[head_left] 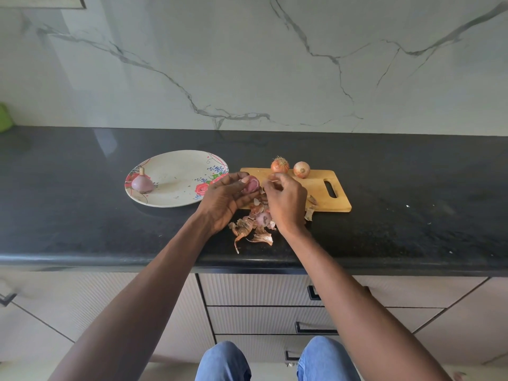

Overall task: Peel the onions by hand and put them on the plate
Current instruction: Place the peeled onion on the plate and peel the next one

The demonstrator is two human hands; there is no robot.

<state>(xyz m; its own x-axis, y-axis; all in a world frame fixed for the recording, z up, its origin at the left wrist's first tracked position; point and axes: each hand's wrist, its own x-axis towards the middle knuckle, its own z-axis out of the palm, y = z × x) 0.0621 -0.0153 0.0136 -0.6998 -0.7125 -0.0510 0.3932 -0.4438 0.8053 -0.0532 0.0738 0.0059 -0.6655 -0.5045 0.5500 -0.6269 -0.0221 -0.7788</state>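
Head view: left hand cups a part-peeled onion, fingers curled round it and thumb on top, held above the near-left corner of the cutting board. Purple flesh shows, so the dry skin is mostly off. Right hand sits just beside it, fingertips pinched together on what looks like a scrap of skin near the onion's tip; the exact contact is hidden behind the knuckles.

Holding the onion over the board edge probably lets the peel drop in one spot: loose skins are piled on the black counter below the hands, with a few more at the board's near edge.

One peeled onion already sits on the floral plate, on its left side, stem up. The plate is just left of the board, so it's a short reach for the left hand.

Two unpeeled onions wait at the board's far edge, side by side, apart from the hands.

Judgement: second of four onions, near the end of peeling. Next is likely stripping the last scrap, then onto the plate.
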